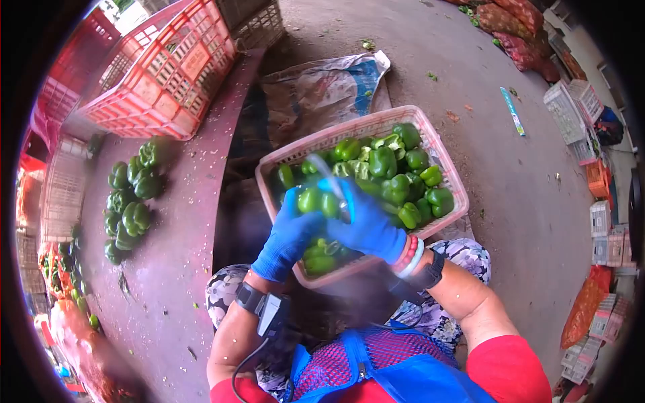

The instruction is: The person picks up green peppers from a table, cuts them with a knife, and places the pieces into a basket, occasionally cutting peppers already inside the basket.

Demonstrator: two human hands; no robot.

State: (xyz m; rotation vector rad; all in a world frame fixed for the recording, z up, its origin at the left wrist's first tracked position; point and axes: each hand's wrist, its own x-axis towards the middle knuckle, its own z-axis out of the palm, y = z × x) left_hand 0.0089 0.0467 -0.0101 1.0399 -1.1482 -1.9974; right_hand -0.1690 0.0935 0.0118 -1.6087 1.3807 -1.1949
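My left hand (pixel 289 238), in a blue knit glove, is closed round a green bell pepper (pixel 310 200). My right hand (pixel 369 225), gloved the same way, is closed on a knife whose thin pale blade (pixel 334 183) is smeared by motion; bright blue shows at its handle. Both hands meet above a pink plastic crate (pixel 449 153) that stands before my knees. Inside the crate lie many green bell peppers (pixel 383 162), some of them cut open with pale insides showing.
To the left, a cluster of green peppers (pixel 134 218) lies on a reddish platform (pixel 181 221). Large red crates (pixel 168 80) stand at upper left. A crumpled sheet (pixel 322 91) lies behind my crate. Filled sacks (pixel 507 30) and stacked crates (pixel 571 111) line the right side.
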